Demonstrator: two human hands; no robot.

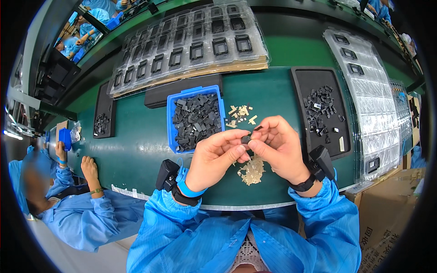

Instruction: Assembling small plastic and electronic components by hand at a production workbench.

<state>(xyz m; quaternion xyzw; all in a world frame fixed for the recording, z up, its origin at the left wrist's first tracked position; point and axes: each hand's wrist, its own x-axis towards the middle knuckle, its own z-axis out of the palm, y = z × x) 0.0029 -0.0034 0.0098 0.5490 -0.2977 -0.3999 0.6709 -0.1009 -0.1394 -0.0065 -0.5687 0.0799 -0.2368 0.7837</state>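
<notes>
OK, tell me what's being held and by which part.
A small dark piece is held between the left hand and right hand, at the fingertips; a dark sliver shows by the right fingers. Exact gripped part: hidden.

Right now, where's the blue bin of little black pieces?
In the head view, the blue bin sits left of centre, between the left hand and the black block.

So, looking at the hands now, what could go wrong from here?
Two things, perhaps. The small black part at the fingertips of the left hand and right hand could slip and land near the pale scraps. Also, the blue bin beside the left hand is full of loose black pieces, so a knock might spill some.
</notes>
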